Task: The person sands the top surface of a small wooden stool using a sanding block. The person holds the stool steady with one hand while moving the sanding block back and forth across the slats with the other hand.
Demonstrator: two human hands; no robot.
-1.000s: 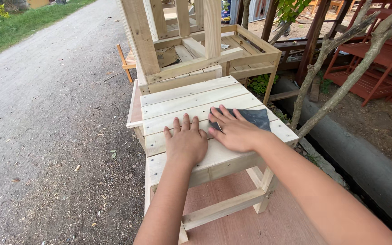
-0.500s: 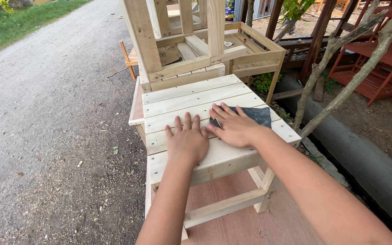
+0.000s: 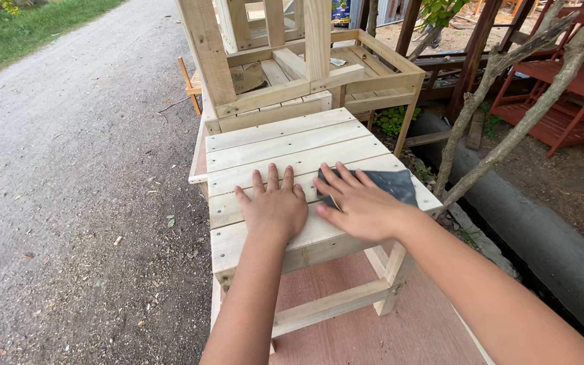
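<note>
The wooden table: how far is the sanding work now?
Built already: the wooden table stands assembled, slats bare. In hand: the right hand presses dark sandpaper on the near right slats; the left hand lies flat beside it. Which slats remain unsanded cannot be told.

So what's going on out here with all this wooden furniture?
A person is working on a small slatted wooden table outdoors beside a gravel road. The right hand presses flat on a dark sheet of sandpaper near the table's right edge, while the left hand lies flat on the bare slats beside it. More unfinished wooden frames stand just behind the table, and red-painted furniture sits off to the right.
</note>
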